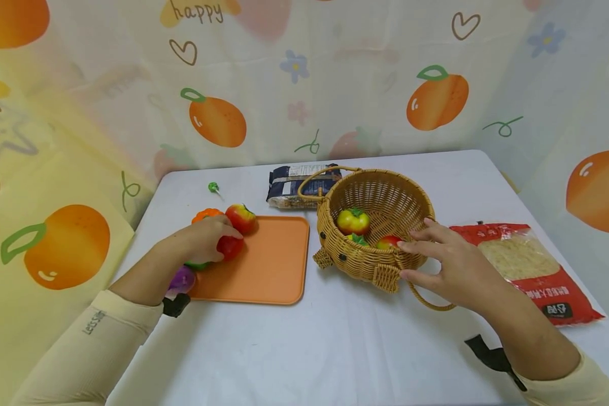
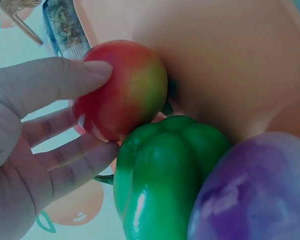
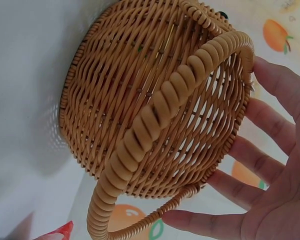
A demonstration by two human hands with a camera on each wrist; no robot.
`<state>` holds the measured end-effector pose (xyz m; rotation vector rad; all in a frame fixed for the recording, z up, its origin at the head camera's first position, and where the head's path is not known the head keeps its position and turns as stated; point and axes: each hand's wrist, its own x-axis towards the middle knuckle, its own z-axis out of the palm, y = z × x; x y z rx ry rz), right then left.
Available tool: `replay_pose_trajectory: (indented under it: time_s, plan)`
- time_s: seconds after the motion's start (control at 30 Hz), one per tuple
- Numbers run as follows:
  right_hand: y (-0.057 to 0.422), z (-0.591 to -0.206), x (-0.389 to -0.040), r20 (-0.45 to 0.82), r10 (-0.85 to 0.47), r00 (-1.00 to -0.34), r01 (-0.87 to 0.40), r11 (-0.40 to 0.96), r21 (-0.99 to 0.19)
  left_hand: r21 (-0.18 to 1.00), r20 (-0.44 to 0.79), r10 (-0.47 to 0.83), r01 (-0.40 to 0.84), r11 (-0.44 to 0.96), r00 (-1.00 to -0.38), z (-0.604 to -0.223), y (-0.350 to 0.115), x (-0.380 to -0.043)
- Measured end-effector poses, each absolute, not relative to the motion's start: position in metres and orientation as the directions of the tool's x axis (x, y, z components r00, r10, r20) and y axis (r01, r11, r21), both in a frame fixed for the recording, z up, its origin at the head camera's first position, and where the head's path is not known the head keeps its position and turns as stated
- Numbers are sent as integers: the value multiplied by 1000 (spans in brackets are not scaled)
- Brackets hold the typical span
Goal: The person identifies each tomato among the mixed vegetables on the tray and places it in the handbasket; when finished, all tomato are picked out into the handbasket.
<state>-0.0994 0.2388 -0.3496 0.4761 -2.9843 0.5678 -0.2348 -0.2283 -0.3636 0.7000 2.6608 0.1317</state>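
Note:
My left hand [image 1: 206,238] holds a red toy fruit [image 2: 125,90] with a yellow-green patch, thumb on one side and fingers on the other, over the left part of an orange tray [image 1: 269,265]. Below that fruit, close to the fingertips, lies a green bell pepper [image 2: 165,170], with a purple vegetable [image 2: 260,195] beside it. The wicker basket [image 1: 350,265] stands right of the tray with several toy fruits inside, one a yellow-green tomato [image 1: 353,221]. Spread fingers of my right hand [image 1: 449,265] rest at the basket's near-right rim, by its handle [image 3: 155,115].
A red-and-yellow fruit [image 1: 241,218] sits at the tray's back left corner, next to an orange vegetable [image 1: 206,214]. Farther back lie a green lollipop [image 1: 213,187] and a dark food packet [image 1: 299,186]. A red packet [image 1: 533,270] lies right of the basket.

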Motion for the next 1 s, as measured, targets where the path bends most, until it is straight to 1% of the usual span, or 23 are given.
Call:
replay_pose_trajectory:
  time_s: [0.17,0.33,0.53,0.67,0.87,1.0]
  plan:
    - [239,-351,-100,133,-288,-948,-317,883,-347,203,-343,497,453,868,-797,-364,-229,-232]
    - [239,-352,-100,139,-288,-947,-319,881,-350,247,-318,524,465,850,-790,-357,-224,-227]
    - [239,-352,-100,138,-285,-949,-316,881,-351,299,-231,566,496,816,-791,-336,-211,-222]
    - [240,-351,-99,145,-283,-948,-316,883,-348,308,-171,590,526,793,-789,-317,-197,-224]
    - [239,-351,-99,147,-288,-946,-322,883,-342,310,-110,646,591,745,-756,-293,-171,-229]
    - [239,-351,-99,135,-282,-950,-312,885,-345,313,-88,689,637,704,-719,-281,-149,-231]
